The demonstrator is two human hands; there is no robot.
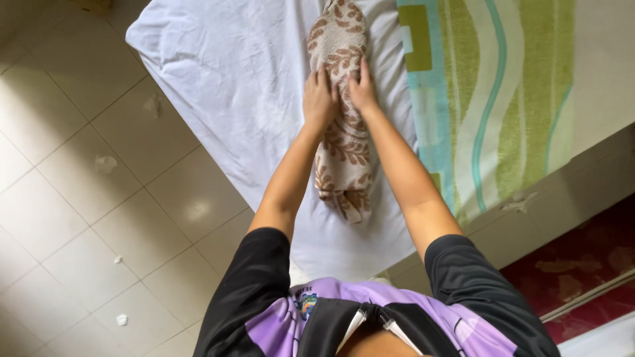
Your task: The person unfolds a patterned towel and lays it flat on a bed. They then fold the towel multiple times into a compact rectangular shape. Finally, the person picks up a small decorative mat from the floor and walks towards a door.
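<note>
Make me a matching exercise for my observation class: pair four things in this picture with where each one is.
Things:
1. patterned brown towel
2. striped green cloth
3. white sheet
4. paper scraps

Places:
A. on the tiled floor
B. under both hands
C. spread beneath the towel
D. right of the towel

Pairs: 1-B, 2-D, 3-C, 4-A. The left hand and right hand press flat on the towel.
</note>
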